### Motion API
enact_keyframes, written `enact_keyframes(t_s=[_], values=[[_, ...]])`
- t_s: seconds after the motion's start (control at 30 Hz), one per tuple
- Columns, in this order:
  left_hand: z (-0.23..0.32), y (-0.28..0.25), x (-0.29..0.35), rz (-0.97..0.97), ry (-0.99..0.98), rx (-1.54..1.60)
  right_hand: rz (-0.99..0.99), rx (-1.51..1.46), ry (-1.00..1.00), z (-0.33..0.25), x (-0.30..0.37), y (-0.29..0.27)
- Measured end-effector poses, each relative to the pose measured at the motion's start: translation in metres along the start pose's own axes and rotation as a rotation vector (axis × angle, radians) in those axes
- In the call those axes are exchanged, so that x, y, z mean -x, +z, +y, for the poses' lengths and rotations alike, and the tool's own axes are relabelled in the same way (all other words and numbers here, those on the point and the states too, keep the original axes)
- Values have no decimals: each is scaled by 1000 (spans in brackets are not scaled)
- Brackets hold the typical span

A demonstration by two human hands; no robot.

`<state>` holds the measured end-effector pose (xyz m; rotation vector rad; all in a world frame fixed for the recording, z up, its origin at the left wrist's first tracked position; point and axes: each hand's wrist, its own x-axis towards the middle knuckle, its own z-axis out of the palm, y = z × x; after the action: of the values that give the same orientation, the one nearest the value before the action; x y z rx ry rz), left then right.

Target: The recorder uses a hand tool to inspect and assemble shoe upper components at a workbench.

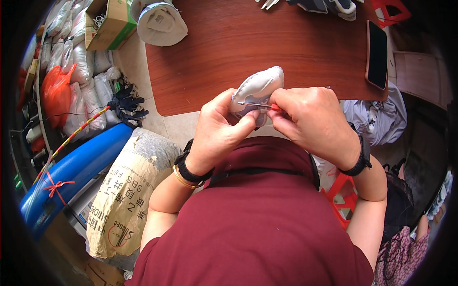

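Note:
In front of my body, near the table's front edge, my left hand [219, 124] grips a small white stitched piece shaped like a shoe upper [260, 85], with grey-lavender parts lower down. The left thumb presses on its lower part. My right hand [310, 114] is closed around a small pointed metal tool with a red handle [275, 108]. The tool's thin tip lies across the white piece and points left toward my left fingers. The right fingers cover most of the handle, so the tool's exact kind is hidden.
The reddish-brown wooden table [214, 71] carries a phone [377, 55] at its right edge, a white rounded cloth item [162, 26] at far left, and dark blue and white pieces [329, 5] at the back. Left are full sacks [83, 62], a blue roll [71, 176] and a paper-wrapped bundle [129, 195].

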<state>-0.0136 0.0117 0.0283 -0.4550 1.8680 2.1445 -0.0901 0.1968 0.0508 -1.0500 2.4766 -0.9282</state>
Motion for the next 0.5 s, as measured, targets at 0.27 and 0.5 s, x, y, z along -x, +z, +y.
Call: enact_keyframes(t_s=[0.27,0.5], values=[[1,0,0,3,-12,-10,-15,29,-12,1,-2,-1],[-3,3,-2,62,69,-24,-39,4,-8,-1,-1,-3]])
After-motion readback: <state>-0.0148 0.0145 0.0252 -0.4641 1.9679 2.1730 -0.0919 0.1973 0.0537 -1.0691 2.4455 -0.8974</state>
